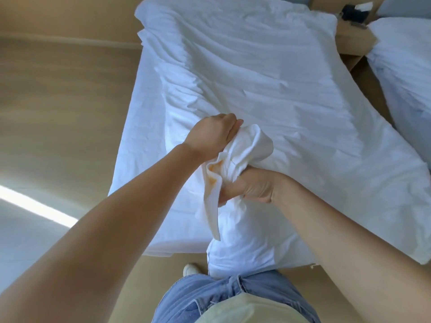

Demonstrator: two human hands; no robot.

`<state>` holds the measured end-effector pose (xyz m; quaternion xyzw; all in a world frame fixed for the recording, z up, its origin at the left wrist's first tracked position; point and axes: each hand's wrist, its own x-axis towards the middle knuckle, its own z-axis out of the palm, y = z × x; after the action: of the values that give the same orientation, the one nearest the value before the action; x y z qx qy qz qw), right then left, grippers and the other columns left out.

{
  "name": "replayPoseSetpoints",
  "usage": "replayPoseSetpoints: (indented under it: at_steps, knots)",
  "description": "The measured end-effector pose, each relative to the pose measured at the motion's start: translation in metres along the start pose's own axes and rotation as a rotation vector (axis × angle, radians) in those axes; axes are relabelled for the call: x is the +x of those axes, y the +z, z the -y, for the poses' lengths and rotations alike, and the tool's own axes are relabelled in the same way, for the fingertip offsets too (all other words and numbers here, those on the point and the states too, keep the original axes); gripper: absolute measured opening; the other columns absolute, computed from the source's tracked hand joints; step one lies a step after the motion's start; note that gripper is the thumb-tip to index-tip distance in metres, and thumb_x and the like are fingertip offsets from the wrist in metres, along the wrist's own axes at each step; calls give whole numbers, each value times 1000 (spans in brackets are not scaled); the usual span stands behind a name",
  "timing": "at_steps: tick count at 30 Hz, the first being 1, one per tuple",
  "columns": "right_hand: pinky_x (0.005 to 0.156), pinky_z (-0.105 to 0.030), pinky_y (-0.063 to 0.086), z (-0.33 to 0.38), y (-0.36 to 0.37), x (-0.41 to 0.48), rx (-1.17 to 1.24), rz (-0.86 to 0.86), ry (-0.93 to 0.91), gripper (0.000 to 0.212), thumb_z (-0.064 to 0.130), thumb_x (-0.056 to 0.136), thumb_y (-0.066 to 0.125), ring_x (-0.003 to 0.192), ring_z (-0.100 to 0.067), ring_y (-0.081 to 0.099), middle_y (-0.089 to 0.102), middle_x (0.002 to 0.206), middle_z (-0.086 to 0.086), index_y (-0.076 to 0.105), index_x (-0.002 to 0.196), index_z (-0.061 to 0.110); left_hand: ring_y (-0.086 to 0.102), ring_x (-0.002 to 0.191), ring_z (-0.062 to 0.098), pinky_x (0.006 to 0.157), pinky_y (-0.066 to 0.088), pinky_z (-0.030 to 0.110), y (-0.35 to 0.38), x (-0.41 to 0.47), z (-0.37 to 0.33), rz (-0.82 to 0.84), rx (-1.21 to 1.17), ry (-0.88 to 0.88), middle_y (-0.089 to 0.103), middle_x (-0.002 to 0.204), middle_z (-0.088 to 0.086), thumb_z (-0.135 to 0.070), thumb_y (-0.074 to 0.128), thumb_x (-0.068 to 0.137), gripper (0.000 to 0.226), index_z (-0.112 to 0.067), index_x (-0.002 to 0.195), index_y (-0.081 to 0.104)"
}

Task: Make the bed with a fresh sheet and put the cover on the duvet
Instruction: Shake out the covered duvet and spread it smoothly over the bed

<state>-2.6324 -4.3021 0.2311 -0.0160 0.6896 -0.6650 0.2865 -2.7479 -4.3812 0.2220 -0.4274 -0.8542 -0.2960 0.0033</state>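
1. Clenched together, the left hand [211, 134] and right hand [249, 190] hold one bunched corner of the duvet cover [247, 145] at the foot of the bed [140, 113].
2. Advisable: seat the corner fully before drawing down.

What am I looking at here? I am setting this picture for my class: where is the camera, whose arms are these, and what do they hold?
No machine here: a person wears one wide-angle camera on the head, so you look down along their own arms. Their jeans and a shoe show at the bottom. Ahead lies a bed with a white sheet and a crumpled white duvet over it. The left hand and the right hand both grip one bunched corner of white bedding, which bears an orange stain; whether it is duvet or cover I cannot tell. At the right stand a wooden bedside table and part of a second bed.
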Motion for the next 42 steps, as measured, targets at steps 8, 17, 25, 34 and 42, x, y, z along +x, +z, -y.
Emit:
replayPoseSetpoints:
  at_steps: [8,17,25,34,42]
  knots:
    - [92,-48,43,-20,19,20,199,-374,117,17,8,81,69,87,-28,55,61,88,-14,67,95,0,56,89,28,65,29,25,-14,-19,21,-243,-105,-408,57,92,8,-24,44,98,17,-11,88,51]
    - [51,-14,41,-27,37,53,340,-525,238,24,21,93,51,64,-5,59,59,59,12,58,70,18,56,94,9,81,43,20,13,-136,-38,-165,-397,-500,51,100,-13,-11,64,73,52,-20,122,50]
    - [77,-21,39,-28,42,52,334,-319,274,42,46,97,39,71,-14,58,61,68,-2,64,75,21,45,119,21,89,37,23,37,-138,-7,-110,-374,-569,49,127,3,-14,62,74,68,-7,136,35]
    - [101,-26,41,-29,42,47,388,-318,206,43,50,78,58,111,-5,60,69,112,6,63,113,25,58,107,10,79,46,21,37,-126,-5,-157,-575,-511,60,116,-8,-10,53,81,58,-14,136,37]
    - [83,-9,43,-32,24,32,111,-250,184,20,17,94,53,99,12,58,68,102,24,66,105,28,49,63,2,56,39,13,36,-120,19,-113,-850,-582,53,69,-9,-19,60,73,14,-10,76,50]
